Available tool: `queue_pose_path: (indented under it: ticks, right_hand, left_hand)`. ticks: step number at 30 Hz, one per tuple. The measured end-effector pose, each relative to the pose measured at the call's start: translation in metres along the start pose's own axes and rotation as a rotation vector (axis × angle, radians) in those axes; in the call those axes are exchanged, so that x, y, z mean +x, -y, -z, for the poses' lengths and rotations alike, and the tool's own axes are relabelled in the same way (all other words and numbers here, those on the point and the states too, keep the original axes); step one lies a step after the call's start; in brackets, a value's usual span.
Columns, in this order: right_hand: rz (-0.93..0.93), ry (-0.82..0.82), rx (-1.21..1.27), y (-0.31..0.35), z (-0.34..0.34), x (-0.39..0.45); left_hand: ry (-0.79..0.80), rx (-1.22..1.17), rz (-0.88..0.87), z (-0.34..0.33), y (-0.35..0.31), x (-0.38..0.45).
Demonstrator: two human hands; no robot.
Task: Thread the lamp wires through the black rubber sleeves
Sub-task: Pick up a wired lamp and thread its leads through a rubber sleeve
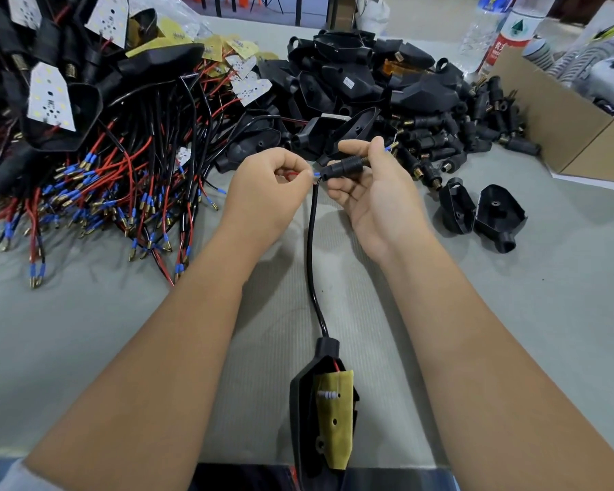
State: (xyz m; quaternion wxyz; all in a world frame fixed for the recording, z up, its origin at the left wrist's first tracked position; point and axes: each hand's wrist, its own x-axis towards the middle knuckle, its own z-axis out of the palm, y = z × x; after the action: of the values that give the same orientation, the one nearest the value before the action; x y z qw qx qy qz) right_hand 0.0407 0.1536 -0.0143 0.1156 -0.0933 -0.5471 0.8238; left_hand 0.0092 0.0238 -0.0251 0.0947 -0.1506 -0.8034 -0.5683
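My right hand (371,193) pinches a black rubber sleeve (344,167) held level above the table. My left hand (268,182) grips the red wire (291,177) whose blue-tipped end sits at the sleeve's left mouth. A second blue tip (389,148) pokes out past my right fingers. The black wire (311,249) hangs from the sleeve's mouth down to a black lamp housing (303,402) near the table's front edge, with a yellow circuit board (335,416) lying in it.
A heap of wired lamps with red and black leads (96,186) fills the left. Empty black housings (362,83) and loose sleeves (451,143) pile up at the back. Two housings (482,210) lie to the right, near a cardboard box (564,111) and bottles (511,30).
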Motion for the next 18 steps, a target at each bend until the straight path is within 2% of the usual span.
queue_pose_path:
  ticks: [5,11,18]
  right_hand:
    - [0.002,0.014,-0.024,-0.0002,-0.0002,-0.0013]
    - [-0.024,0.042,0.020,0.0009,0.0006,-0.0015]
    - [-0.072,-0.017,0.148,0.0000,0.0030,0.0027]
  left_hand:
    - [-0.010,0.061,-0.046,0.0004,0.0011,-0.0001]
    - [-0.012,-0.025,-0.033,0.0032,-0.0029,-0.0013]
    - [-0.072,-0.097,-0.006,0.0018,-0.0046,0.0003]
